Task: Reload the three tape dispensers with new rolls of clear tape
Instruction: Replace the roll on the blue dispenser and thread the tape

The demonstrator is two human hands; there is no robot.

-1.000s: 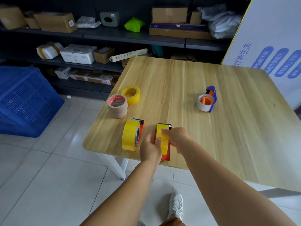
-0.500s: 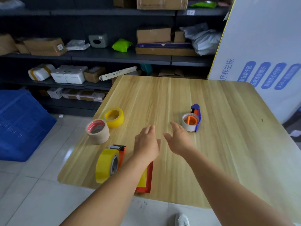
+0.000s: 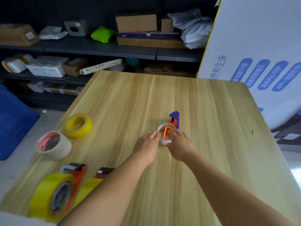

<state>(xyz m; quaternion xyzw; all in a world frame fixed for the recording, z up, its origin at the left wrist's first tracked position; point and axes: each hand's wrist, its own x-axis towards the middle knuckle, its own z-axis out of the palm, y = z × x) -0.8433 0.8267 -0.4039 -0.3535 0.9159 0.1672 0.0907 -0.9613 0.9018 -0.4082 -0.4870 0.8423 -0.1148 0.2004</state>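
Wooden table (image 3: 203, 111), pale grain, running twd the back. Behind it dark shelving (image 3: 101, 49) packed w/ stuff: cardboard boxes (image 3: 136, 23), a bright green bag (image 3: 102, 34), a grey box w/ a round hole (image 3: 75, 28), grey plastic mailers (image 3: 195, 31) piled at the right end. Lower shelf: white foam blocks (image 3: 47, 66), a long white carton (image 3: 101, 66) lying at an angle. Blue plastic crate (image 3: 14, 121) on the tiled floor, left. Big white printed board (image 3: 260, 51) w/ blue labels leaning on the right.
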